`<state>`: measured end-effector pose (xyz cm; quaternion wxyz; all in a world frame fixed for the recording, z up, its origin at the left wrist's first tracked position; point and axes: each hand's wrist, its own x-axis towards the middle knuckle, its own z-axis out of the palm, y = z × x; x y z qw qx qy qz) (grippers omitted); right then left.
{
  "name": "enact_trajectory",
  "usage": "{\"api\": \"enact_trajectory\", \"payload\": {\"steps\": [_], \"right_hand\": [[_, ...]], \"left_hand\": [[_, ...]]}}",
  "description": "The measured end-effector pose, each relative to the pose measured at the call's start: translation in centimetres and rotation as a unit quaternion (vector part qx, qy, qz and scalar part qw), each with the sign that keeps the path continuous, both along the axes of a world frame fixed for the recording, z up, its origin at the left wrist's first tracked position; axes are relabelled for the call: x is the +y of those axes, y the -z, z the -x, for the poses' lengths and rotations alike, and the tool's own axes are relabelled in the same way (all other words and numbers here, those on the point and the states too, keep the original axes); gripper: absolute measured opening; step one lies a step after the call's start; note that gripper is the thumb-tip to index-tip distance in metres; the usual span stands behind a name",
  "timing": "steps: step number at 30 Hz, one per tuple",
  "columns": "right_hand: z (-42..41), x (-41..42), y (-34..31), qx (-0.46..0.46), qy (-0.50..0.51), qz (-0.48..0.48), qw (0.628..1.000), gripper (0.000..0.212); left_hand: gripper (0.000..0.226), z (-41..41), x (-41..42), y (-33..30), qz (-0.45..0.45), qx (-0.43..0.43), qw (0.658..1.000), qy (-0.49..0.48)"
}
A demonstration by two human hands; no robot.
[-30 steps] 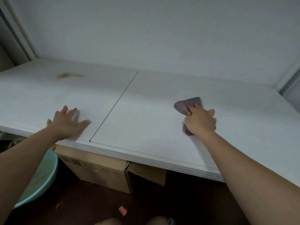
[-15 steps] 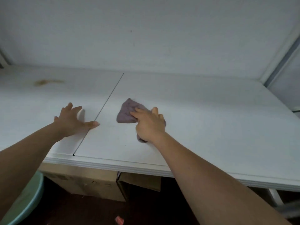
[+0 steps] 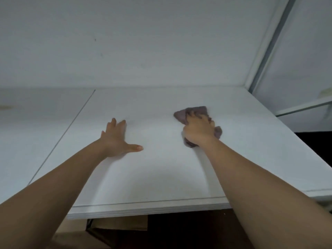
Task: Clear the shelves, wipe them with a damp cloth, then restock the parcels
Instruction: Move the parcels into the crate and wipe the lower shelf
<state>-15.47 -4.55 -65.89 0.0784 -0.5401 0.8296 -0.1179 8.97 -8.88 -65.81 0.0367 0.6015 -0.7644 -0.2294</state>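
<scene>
Shelf [image 3: 161,186] of white board fills my view, split by a dark seam [image 3: 61,139] at nine o'clock. My left hand [image 3: 116,139] lies flat on it near the middle, fingers spread wide, thumb out toward three o'clock. At two o'clock my right hand [image 3: 199,130] grips the bunched purple cloth [image 3: 181,115], pressed onto the shelf. Cardboard box [image 3: 118,225] sits underneath at six o'clock.

Crumpled mauve cloth [image 3: 196,114] lies bunched on white shelf [image 3: 161,177], right of centre, toward far side. Shelf bare, dark seam line at left.
</scene>
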Motion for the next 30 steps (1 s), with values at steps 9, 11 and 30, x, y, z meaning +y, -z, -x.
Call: {"api": "enact_trajectory", "payload": {"steps": [9, 11, 30], "right_hand": [[4.6, -2.3, 1.1, 0.07, -0.165, 0.03, 0.983, 0.071], [10.9, -1.7, 1.5, 0.083, -0.066, -0.005, 0.994, 0.077], [10.6, -10.9, 1.4, 0.034, -0.168, -0.002, 0.985, 0.055]], "left_hand": [[0.107, 6.0, -0.7, 0.4, 0.08, -0.025, 0.996, -0.036], [0.094, 7.4, -1.0, 1.4, 0.087, -0.054, 0.994, -0.025], [0.117, 8.8, -2.2, 2.1, 0.037, -0.175, 0.984, -0.02]]}}
